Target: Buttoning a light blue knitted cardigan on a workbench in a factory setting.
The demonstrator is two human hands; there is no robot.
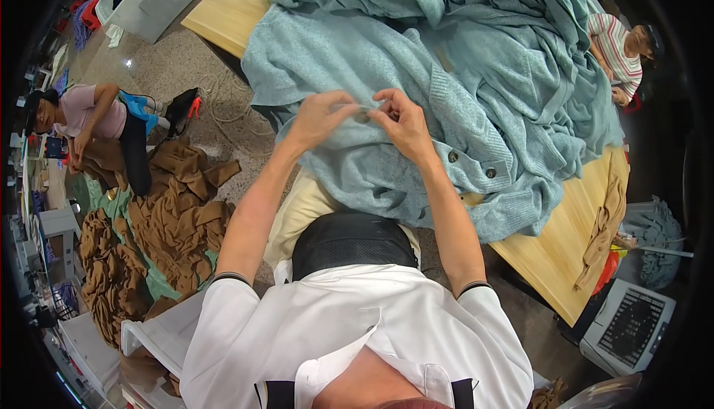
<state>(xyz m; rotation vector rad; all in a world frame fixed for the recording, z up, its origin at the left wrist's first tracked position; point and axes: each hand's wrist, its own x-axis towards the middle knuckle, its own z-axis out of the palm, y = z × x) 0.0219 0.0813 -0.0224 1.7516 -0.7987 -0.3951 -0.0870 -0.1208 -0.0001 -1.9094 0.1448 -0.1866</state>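
Note:
A pale blue-green knitted cardigan [335,52] lies spread before me, with dark buttons [454,157] along its ribbed edge. Over its near part my left hand [324,117] reaches in, its fingers smeared by motion and pointing toward the other hand. My right hand [402,120] is closed, thumb and fingertips pinched together. Something small, perhaps a button or thread, shows faintly between the two hands; I cannot make it out. Folds of the knit hang over the table edge toward my lap.
More blue-green knitwear is heaped over the wooden table [230,7]. At left, a person [104,119] sits by piles of brown knitwear [178,216]; another person [621,48] is at far right. A brown knit piece [606,230] lies on the table's right end. A grey plastic bin [160,4] stands upper left.

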